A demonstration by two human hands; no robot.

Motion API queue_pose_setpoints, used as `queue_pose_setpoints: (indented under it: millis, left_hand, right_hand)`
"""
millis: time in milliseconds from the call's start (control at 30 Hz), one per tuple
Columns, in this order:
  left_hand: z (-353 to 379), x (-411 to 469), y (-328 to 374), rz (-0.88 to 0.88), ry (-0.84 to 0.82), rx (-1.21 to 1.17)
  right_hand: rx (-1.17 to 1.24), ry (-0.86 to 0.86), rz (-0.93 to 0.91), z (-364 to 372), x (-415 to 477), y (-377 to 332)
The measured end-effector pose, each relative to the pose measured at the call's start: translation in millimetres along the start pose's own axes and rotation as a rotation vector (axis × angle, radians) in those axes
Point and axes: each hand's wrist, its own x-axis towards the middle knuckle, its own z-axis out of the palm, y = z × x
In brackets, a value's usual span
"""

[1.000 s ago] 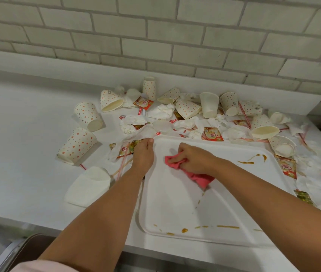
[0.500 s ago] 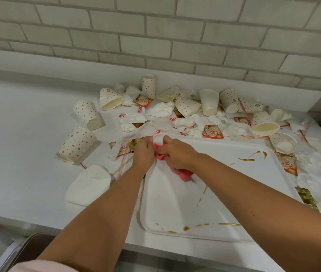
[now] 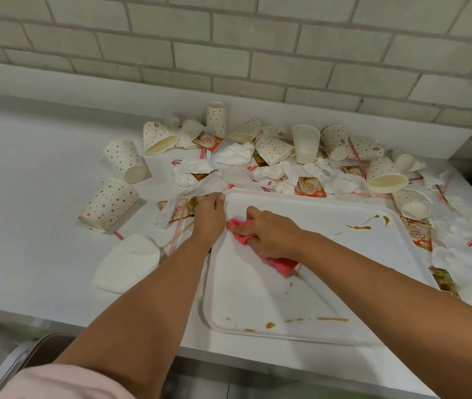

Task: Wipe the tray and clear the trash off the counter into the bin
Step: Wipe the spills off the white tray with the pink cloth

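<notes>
Pink cloth (image 3: 283, 266): middle covered by the right hand (image 3: 272, 230) gripping it, only two ends show. Left hand (image 3: 209, 217) holds the far left corner of the tray (image 3: 301, 198); fingertips curled under, out of sight. Left forearm covers part of the tray's left rim. Right forearm covers its near right corner and part of a sachet (image 3: 441, 277). Near left: dark brown container (image 3: 50, 349) cut by the frame edge, kind not determinable. Napkins (image 3: 456, 226) at right blurred. Sachet print too small to read.
</notes>
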Motion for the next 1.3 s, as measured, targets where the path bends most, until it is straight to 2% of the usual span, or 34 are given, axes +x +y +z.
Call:
queue_pose_setpoints:
  millis: [200, 300, 433, 600, 767, 900, 1000, 1133, 1300]
  left_hand:
    - [-1, -2, 1, 0.014, 0.002, -0.008]
    - [0, 0, 1, 0.01, -0.007, -0.011]
    - [1, 0, -1, 0.012, 0.004, 0.01]
    - [2, 0, 0, 0.015, 0.005, 0.019]
    - [0, -1, 1, 0.028, 0.012, 0.02]
    - [0, 0, 0, 0.025, 0.005, 0.033]
    - [0, 0, 1, 0.017, 0.014, 0.029]
    - [1, 0, 0, 0.027, 0.011, 0.03]
    - [-1, -1, 2, 0.041, 0.015, 0.041]
  right_hand:
    - [0.032, -0.124, -0.205, 7, -49, -17]
    - [0.062, -0.138, -0.172, 1, -56, -3]
    - [0.054, -0.056, -0.102, -1, -42, -2]
    - [-0.034, -0.072, -0.236, 12, -45, -40]
    - [0.016, -0.204, -0.332, 16, -76, -47]
    - [0.003, -0.295, -0.264, 9, -90, -23]
    - [0.058, -0.247, -0.188, 6, -83, -15]
    - [0.052, -0.174, -0.23, 14, -72, -31]
    - [-0.02, -0.293, -0.285, 13, -93, -30]
